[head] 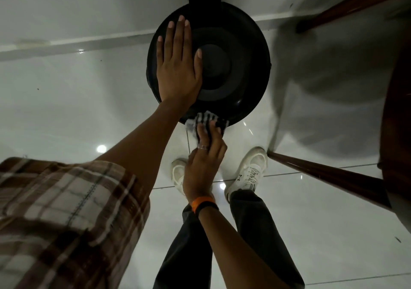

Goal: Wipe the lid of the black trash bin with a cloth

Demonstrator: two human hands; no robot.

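The black trash bin's round lid (240,66) fills the upper middle of the head view, seen from straight above, with a raised disc at its centre. My left hand (178,66) lies flat on the lid's left half, fingers spread and pointing away from me. My right hand (204,168) is shut on a black-and-white striped cloth (206,120) and presses it against the lid's near rim. Part of that rim is hidden by the cloth and my left wrist.
Glossy white floor tiles (89,110) surround the bin, with a white skirting line behind it. A dark wooden table's legs (322,170) and edge (395,110) stand close on the right. My white shoes (249,173) stand just in front of the bin.
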